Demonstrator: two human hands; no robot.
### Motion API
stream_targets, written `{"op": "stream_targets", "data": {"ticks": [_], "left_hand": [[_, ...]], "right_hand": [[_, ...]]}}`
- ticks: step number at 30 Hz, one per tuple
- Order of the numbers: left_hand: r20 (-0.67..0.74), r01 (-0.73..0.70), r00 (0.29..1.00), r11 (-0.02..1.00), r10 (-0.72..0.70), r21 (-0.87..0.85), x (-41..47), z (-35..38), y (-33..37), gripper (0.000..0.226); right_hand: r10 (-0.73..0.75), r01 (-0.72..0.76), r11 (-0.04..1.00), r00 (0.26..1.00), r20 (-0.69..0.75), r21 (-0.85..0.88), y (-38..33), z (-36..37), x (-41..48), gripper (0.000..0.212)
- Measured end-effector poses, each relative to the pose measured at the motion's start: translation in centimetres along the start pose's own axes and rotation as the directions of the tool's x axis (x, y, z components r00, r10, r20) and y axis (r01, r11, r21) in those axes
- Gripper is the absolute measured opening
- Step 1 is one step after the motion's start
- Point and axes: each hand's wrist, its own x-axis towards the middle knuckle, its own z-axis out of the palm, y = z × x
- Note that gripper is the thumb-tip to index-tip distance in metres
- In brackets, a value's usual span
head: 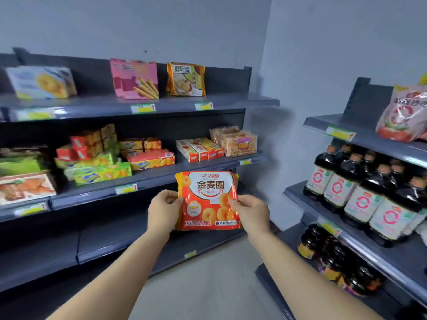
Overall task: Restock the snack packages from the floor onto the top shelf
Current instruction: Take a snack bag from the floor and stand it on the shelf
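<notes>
1. Where the head view looks down past two bare forearms, the snack packages [208, 199] are held upright in the air in front of the left shelving, orange-red, with edges of more than one pack showing behind the front one.
2. The left hand [165, 211] grips the left edge of the packs, fingers curled round it.
3. The right hand [250, 213] pinches the right edge, thumb on the printed front.
4. The packs sit below the middle shelf [159, 179] and well under the top shelf [104, 107].
5. On the top shelf stand a pale blue box [41, 82] at far left, pink packages [135, 78] near the middle and an orange-edged package [186, 79] just right of them; the right end of the shelf is bare.
6. The middle shelf carries red, green and yellow boxes [104, 158], blurred.
7. The right shelving [335, 125] holds dark bottles [369, 192] and a red-and-white bag [404, 116].
</notes>
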Motion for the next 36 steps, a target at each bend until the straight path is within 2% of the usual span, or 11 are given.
{"op": "stream_targets", "data": {"ticks": [5,10,17,23,29,36], "left_hand": [[-0.152,-0.013,0.988,0.999,0.007,-0.038,3.7,-4.9,1.7,0.009],[-0.316,-0.049,0.948,0.998,0.030,-0.050,6.4,-10.4,4.3,0.008],[-0.465,-0.085,0.882,0.996,0.073,-0.004,8.4,-18.7,6.5,0.029],[-0.536,-0.107,0.839,0.994,0.092,0.003,10.6,-26.9,7.0,0.038],[-0.585,-0.138,0.802,0.990,0.118,0.011,13.8,-36.6,7.6,0.034],[-0.596,-0.162,0.783,0.984,0.175,0.076,18.2,-46.9,8.5,0.030]], "right_hand": [[-0.087,0.087,0.996,0.989,0.118,0.004,-4.4,5.8,3.2,0.021],[-0.224,0.213,0.974,0.944,0.242,0.073,-9.9,11.2,5.0,0.025],[-0.356,0.327,0.935,0.865,0.353,0.140,-16.2,19.6,4.8,0.027],[-0.408,0.342,0.912,0.820,0.402,0.228,-21.5,27.9,2.7,0.028],[-0.470,0.386,0.881,0.781,0.412,0.273,-27.1,37.4,0.3,0.024],[-0.482,0.357,0.870,0.761,0.434,0.340,-33.0,47.5,-1.8,0.024]]}}
